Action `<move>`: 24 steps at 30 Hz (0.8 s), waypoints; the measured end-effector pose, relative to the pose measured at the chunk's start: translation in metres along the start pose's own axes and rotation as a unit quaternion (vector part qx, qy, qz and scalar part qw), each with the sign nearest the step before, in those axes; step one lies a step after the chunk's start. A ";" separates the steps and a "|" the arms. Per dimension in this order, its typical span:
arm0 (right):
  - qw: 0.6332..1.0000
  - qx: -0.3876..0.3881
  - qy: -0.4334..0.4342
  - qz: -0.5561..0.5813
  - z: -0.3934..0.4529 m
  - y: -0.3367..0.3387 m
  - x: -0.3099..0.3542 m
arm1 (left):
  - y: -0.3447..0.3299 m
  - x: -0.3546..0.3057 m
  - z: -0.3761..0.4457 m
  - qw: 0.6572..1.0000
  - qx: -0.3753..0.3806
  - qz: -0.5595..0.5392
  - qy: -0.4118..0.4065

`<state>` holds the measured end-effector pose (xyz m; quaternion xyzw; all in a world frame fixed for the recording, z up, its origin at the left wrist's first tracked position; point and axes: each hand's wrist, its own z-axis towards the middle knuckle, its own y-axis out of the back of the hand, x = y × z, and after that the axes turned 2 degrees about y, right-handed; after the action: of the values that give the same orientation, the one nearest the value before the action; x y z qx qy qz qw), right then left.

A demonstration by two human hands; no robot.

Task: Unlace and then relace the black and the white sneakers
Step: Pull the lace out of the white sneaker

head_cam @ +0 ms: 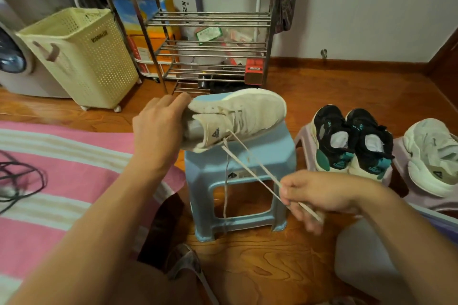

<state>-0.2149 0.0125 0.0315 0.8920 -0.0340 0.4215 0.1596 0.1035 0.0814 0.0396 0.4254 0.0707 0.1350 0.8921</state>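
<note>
The right hand reaches in from the lower right, its grip closed in a pinch on the white lace, which runs taut in two strands up to the white sneaker; a third length of lace hangs slack down the front of the stool. The left hand stretches forward from the lower left, its grip curled round the heel collar of that sneaker, thumb side toward the opening. The sneaker is cream-white knit with a small dark triangle logo on its tongue; it lies tilted on its side, toe pointing right, on top of the light blue plastic stool, and most eyelets near the collar look unlaced. To the right, the pair of black sneakers, with teal and cream trim, stands heels toward the camera on a pale lilac stool. Just beyond them to the right, a second white sneaker rests on another lilac stool. Farther back at left stands a cream perforated laundry basket; its contents cannot be seen. Behind the blue stool, a metal shoe rack holds boxes and packets.
</note>
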 end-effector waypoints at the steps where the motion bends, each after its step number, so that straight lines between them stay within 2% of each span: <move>1: 0.999 -0.017 0.043 0.016 -0.004 0.002 0.005 | -0.002 -0.002 -0.002 1.000 -0.004 -0.009 0.000; 3: 0.979 -0.036 0.127 0.153 -0.014 0.009 0.013 | -0.004 -0.005 -0.003 0.999 -0.002 -0.040 0.018; 4: 0.967 -0.005 0.130 0.219 -0.018 0.011 0.013 | -0.004 -0.006 -0.003 0.998 0.001 -0.058 0.030; 5: 0.971 0.035 0.099 0.213 -0.021 0.011 0.013 | -0.005 -0.005 -0.001 0.997 0.003 -0.070 0.038; 7: 0.997 0.070 -0.044 0.007 -0.018 0.004 0.003 | -0.006 -0.005 0.001 0.996 0.006 -0.081 0.037; 9: 0.963 0.087 -0.188 -0.171 -0.012 -0.008 -0.011 | -0.005 -0.007 0.003 0.996 0.004 -0.085 0.028; 10: 0.949 0.095 -0.225 -0.199 -0.010 -0.014 -0.013 | -0.005 -0.008 0.004 0.996 0.003 -0.080 0.028; 12: 0.960 0.074 -0.198 -0.184 -0.007 -0.020 -0.012 | -0.004 -0.011 0.005 0.997 0.001 -0.069 0.031; 14: 0.975 -0.016 -0.084 -0.204 -0.006 -0.017 -0.006 | -0.001 -0.014 0.001 0.997 -0.006 -0.075 0.014; 16: 0.963 -0.193 0.046 -0.180 -0.002 -0.014 0.008 | 0.004 -0.021 -0.005 0.996 -0.014 -0.088 -0.022; 18: 0.910 -0.370 0.151 -0.111 0.005 -0.012 0.023 | 0.008 -0.036 -0.014 0.993 -0.014 -0.098 -0.061; 19: 0.882 -0.423 0.177 -0.104 0.010 -0.010 0.028 | 0.010 -0.045 -0.019 0.992 -0.008 -0.104 -0.076; 21: 0.846 -0.477 0.182 -0.153 0.016 -0.007 0.035 | 0.013 -0.061 -0.027 0.989 0.012 -0.114 -0.097; 24: 0.813 -0.502 0.167 -0.243 0.022 -0.003 0.034 | 0.016 -0.070 -0.032 0.987 0.024 -0.115 -0.113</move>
<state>-0.1756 0.0113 0.0438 0.5829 0.0039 0.4356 0.6859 0.0264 0.0943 0.0326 0.4481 0.0210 -0.0189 0.8935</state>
